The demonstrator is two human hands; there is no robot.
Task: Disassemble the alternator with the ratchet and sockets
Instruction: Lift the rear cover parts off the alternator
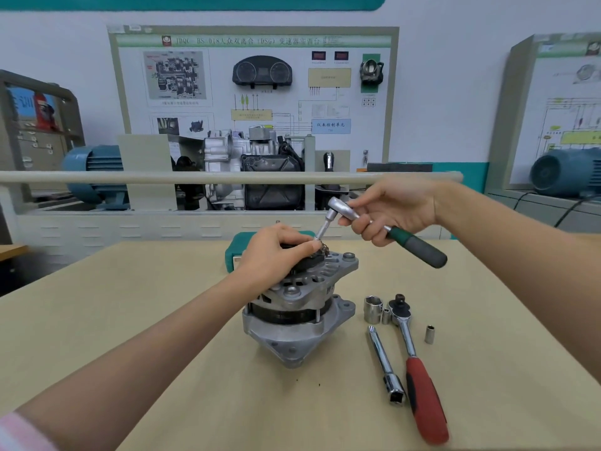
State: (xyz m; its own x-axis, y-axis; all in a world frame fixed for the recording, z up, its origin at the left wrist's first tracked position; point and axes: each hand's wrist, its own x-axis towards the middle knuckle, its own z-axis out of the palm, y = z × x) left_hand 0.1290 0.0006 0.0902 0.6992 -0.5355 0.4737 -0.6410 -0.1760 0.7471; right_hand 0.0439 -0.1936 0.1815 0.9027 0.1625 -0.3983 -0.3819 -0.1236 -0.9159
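Observation:
The silver alternator [294, 315] stands upright in the middle of the tan table [162, 320]. My left hand [274, 252] rests on its top and grips a black part [309, 263] there. My right hand [390, 209] grips the green-handled ratchet [413, 244] near its head. The ratchet's thin socket [322, 231] slants down to the alternator's top, right beside my left thumb.
To the right of the alternator lie a red-handled ratchet [419, 379], an extension bar [385, 362], a large socket [373, 308] and two small sockets [429, 334]. A green tool case [237, 252] sits behind the alternator. Training rigs stand beyond the table's far edge.

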